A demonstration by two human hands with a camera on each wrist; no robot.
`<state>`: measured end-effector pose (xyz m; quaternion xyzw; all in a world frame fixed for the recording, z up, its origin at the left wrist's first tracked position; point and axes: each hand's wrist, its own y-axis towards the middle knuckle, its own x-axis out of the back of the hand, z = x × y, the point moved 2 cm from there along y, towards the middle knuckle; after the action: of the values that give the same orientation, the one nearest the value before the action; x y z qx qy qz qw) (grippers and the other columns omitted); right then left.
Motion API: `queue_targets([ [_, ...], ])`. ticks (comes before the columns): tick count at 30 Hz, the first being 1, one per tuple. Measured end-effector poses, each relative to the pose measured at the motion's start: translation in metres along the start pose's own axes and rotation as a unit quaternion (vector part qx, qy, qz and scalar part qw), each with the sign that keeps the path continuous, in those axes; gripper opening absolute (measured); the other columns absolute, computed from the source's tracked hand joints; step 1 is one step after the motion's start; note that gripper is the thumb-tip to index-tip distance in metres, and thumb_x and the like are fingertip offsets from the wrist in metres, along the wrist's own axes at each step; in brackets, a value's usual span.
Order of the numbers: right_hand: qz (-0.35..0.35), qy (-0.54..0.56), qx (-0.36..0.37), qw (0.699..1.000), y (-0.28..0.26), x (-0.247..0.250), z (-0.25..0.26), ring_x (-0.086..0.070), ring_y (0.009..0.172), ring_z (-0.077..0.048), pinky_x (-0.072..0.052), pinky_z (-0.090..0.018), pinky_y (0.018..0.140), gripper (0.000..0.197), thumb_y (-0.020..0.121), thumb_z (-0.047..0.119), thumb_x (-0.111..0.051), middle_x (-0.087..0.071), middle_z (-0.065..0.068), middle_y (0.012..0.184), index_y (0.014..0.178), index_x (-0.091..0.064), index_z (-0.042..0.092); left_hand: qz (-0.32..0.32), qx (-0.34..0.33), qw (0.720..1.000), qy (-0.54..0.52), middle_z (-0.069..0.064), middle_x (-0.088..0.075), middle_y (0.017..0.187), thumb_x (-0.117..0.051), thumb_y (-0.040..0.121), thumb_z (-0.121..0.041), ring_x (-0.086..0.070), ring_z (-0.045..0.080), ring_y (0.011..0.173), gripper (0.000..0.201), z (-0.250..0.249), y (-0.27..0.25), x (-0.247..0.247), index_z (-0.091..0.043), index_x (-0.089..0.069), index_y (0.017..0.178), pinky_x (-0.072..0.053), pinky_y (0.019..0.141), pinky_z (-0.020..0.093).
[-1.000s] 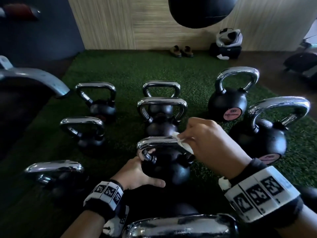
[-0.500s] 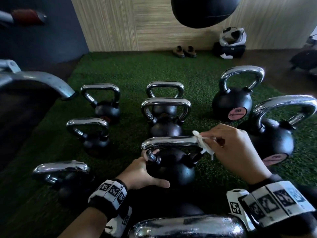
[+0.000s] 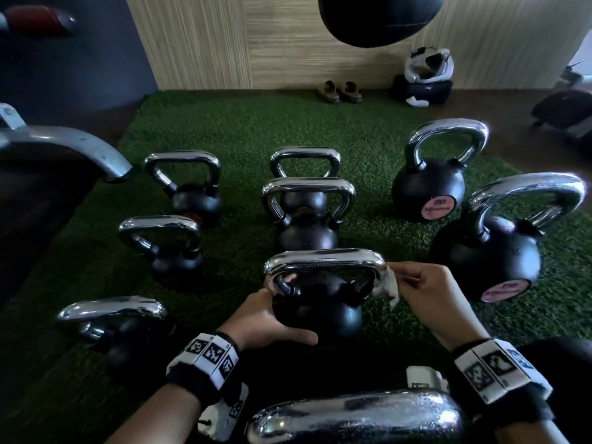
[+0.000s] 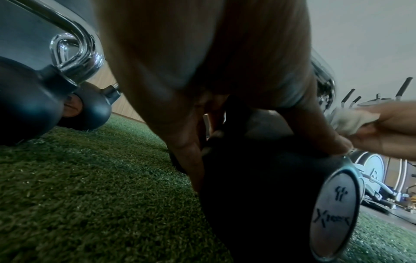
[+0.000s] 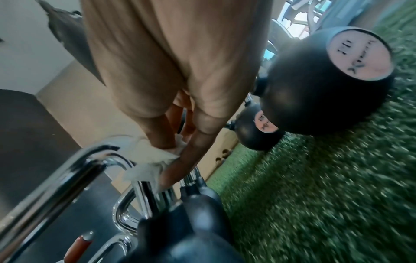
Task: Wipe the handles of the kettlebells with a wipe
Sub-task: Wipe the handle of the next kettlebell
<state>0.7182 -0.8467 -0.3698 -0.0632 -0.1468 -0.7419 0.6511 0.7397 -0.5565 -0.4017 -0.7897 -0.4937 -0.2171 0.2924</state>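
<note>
On green turf (image 3: pixel 256 129), your right hand (image 3: pixel 429 296) pinched the wipe (image 3: pixel 386 285) against the right end of the kettlebell (image 3: pixel 317 312) handle (image 3: pixel 323 259), which ran leftward toward your left hand (image 3: pixel 266 318) gripping the bell.

Green turf mat (image 3: pixel 243 129) fills mid-frame, chrome-handled kettlebells (image 3: pixel 427 187) standing across it; brown sandals (image 3: pixel 339 91) sit at its top edge.
</note>
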Motion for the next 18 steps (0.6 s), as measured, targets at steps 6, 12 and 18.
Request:
queue_targets([
  [6,0.066,-0.147,-0.052,0.986,0.0,-0.009,-0.029,-0.061,0.061,0.003,-0.046,-0.016,0.061,0.017,0.088,0.008,-0.073,-0.077,0.005,0.073,0.083,-0.08,0.022,0.028,0.021,0.999,0.031,-0.027,-0.053,0.13,-0.092,0.049,-0.065,-0.052,-0.001,0.124,0.101,0.004,0.003,-0.001,-0.043,-0.055,0.14,-0.038,0.097,0.009],
  [12,-0.023,-0.118,0.013,0.993,0.004,0.024,0.012,-0.071,0.066,-0.001,-0.056,-0.023,0.063,0.02,0.084,0.009,-0.08,-0.079,0.006,0.081,0.086,-0.08,0.029,-0.02,0.028,0.998,0.061,-0.021,-0.073,0.081,-0.078,0.078,-0.015,-0.072,0.014,0.087,0.037,0.01,0.001,0.048,-0.051,-0.072,0.083,-0.052,0.078,0.023],
  [18,-0.037,-0.064,0.155,0.985,0.009,0.025,0.088,-0.076,0.082,-0.011,-0.058,-0.034,0.079,0.027,0.081,0.005,-0.082,-0.079,0.008,0.09,0.089,-0.08,0.03,-0.224,-0.123,0.959,-0.123,-0.008,-0.08,0.099,-0.072,0.094,-0.017,-0.078,0.015,0.09,0.026,-0.061,-0.026,0.097,-0.038,-0.076,0.108,-0.06,0.09,0.04],
])
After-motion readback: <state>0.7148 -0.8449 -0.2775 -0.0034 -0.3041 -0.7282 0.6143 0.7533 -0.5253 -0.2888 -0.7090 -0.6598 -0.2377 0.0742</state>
